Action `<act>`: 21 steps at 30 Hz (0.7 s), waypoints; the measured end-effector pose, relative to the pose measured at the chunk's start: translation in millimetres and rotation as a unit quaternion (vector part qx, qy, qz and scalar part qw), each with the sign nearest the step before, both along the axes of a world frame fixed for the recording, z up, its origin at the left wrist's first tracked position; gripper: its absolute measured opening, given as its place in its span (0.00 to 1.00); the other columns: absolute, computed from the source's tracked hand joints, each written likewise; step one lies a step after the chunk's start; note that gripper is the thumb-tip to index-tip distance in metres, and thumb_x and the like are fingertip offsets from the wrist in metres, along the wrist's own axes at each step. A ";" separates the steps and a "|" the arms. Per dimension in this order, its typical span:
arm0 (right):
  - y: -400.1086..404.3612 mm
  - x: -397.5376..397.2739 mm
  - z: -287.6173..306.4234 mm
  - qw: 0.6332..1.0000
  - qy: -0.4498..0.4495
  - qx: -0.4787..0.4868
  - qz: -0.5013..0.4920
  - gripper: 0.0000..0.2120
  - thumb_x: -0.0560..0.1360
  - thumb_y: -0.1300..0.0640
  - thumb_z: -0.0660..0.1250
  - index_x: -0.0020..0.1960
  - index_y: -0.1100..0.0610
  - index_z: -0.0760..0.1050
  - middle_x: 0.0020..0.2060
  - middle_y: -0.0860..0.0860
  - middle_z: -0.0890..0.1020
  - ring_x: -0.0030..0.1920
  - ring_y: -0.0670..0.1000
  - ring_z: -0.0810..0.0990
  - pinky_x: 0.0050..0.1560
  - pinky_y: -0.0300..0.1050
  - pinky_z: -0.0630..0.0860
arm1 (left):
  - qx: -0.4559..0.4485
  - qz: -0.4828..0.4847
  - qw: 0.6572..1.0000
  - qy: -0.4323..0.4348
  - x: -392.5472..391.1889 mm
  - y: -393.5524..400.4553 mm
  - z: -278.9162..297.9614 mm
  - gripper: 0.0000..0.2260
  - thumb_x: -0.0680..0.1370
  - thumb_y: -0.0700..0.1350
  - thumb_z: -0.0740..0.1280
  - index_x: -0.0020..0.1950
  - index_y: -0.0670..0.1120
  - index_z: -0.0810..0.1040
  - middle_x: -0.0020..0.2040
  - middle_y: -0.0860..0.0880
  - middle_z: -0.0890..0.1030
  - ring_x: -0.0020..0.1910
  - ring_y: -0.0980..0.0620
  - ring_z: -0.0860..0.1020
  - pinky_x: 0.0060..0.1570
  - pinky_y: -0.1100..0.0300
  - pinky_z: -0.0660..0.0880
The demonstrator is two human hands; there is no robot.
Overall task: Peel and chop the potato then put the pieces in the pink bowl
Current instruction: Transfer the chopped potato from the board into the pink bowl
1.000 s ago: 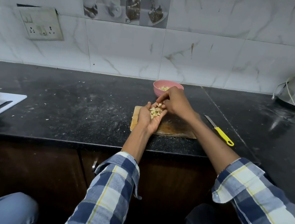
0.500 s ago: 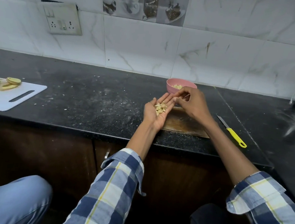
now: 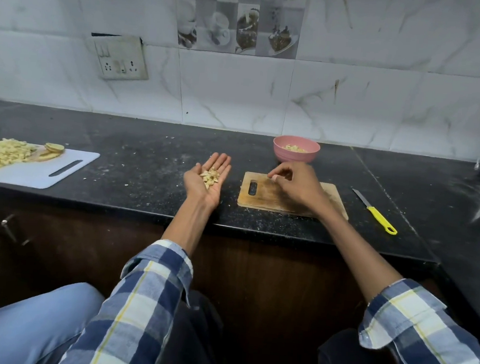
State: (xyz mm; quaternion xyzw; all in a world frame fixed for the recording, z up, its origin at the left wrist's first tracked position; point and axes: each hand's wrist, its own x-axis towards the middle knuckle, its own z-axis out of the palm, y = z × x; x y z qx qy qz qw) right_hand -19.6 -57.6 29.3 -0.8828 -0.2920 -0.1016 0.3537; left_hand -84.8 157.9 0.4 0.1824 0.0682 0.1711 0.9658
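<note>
While the left hand (image 3: 208,180) lies palm-up left of the wooden chopping board (image 3: 263,193), fingers straight toward the wall, cradling chopped potato pieces (image 3: 210,177), the right hand (image 3: 293,183) hovers over the board, fingertips curled; any pinched piece is indiscernible. Behind the board, the pink bowl (image 3: 295,155) holds more.

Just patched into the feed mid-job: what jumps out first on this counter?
The left hand, palm up over the dark counter, carries a small heap of potato pieces. To its right, the right hand hovers with curled fingers over the wooden board, with the pink bowl, already holding some pieces, just behind. A yellow-handled knife lies at right.
</note>
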 end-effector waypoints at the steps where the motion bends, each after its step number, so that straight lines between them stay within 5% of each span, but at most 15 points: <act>1: 8.1 -2.4 -0.9 0.999 -0.012 -0.025 0.019 0.06 0.79 0.58 0.71 0.54 0.53 0.86 0.50 0.47 0.86 0.46 0.40 0.79 0.55 0.42 0.77 | -0.001 0.001 1.000 0.000 -0.5 0.2 -1.2 0.24 0.88 0.46 0.46 0.71 0.31 0.71 0.65 0.32 0.78 0.71 0.34 0.74 0.70 0.43 0.72; 7: 67.0 4.4 -2.3 0.974 -0.108 -0.185 0.071 0.08 0.78 0.53 0.70 0.55 0.52 0.85 0.53 0.49 0.85 0.51 0.50 0.82 0.54 0.49 0.79 | 0.019 -0.003 1.000 0.002 13.4 1.3 -7.7 0.24 0.88 0.46 0.46 0.70 0.30 0.71 0.65 0.31 0.78 0.72 0.34 0.74 0.70 0.44 0.72; 12: 98.3 29.0 -4.1 0.935 -0.093 -0.338 0.064 0.08 0.77 0.53 0.73 0.52 0.57 0.82 0.53 0.54 0.82 0.54 0.56 0.81 0.54 0.50 0.77 | 0.027 -0.021 0.999 -0.002 24.3 0.9 -12.9 0.24 0.88 0.46 0.46 0.72 0.30 0.70 0.64 0.33 0.78 0.72 0.33 0.73 0.71 0.44 0.71; 16: 107.2 37.5 13.0 0.910 -0.087 -0.395 0.089 0.08 0.74 0.58 0.76 0.52 0.55 0.82 0.44 0.51 0.76 0.44 0.53 0.77 0.44 0.43 0.70 | 0.026 -0.027 0.999 -0.003 27.9 2.0 -16.8 0.24 0.88 0.46 0.46 0.74 0.31 0.69 0.64 0.34 0.78 0.73 0.35 0.72 0.65 0.48 0.73; 21: 114.9 42.5 28.8 0.891 -0.025 -0.432 0.139 0.07 0.72 0.60 0.77 0.43 0.49 0.84 0.39 0.43 0.84 0.39 0.44 0.82 0.40 0.39 0.72 | -0.004 -0.010 1.000 -0.009 34.2 7.8 -22.6 0.25 0.88 0.46 0.46 0.73 0.30 0.70 0.65 0.32 0.78 0.72 0.34 0.73 0.72 0.45 0.71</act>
